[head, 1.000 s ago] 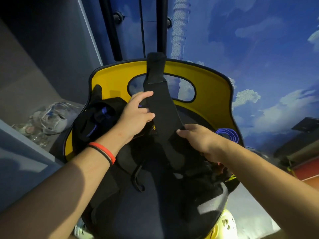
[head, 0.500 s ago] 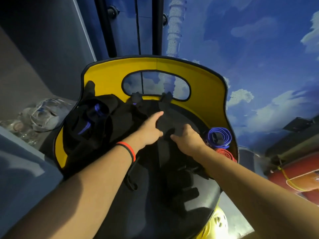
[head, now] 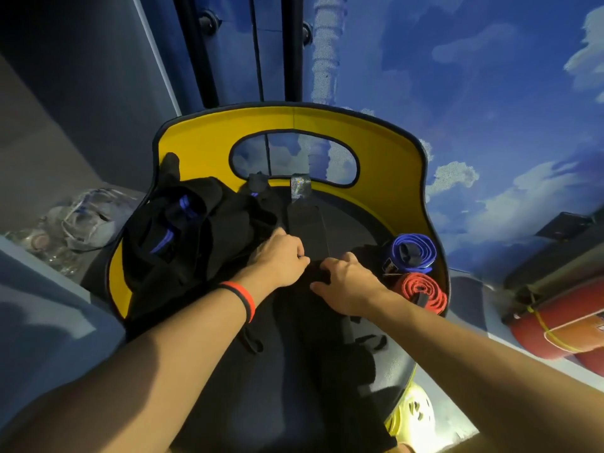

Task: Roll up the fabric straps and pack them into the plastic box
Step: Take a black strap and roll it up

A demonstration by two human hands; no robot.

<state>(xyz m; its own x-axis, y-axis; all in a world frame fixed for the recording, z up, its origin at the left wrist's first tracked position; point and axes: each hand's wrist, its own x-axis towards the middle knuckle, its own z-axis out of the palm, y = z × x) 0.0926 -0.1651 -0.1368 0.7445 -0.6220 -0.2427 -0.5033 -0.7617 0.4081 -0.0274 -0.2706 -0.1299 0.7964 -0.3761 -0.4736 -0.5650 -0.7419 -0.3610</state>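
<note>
Where the dark seat (head: 353, 230) rises into its yellow back (head: 385, 152) with an oval cutout, a black strap (head: 305, 223) lies flat, running down toward both hands. Left hand (head: 281, 256) and right hand (head: 346, 282) meet at its near end, fingers curled around the bunched part. Loose black straps (head: 196, 230) are heaped on the seat's left side; blue roll (head: 413, 251) and red roll (head: 420, 291) sit touching at its right edge. Wall (head: 490, 93) behind is painted as blue sky with clouds. Crumpled clear plastic (head: 85, 217) lies far left, beside the seat.
</note>
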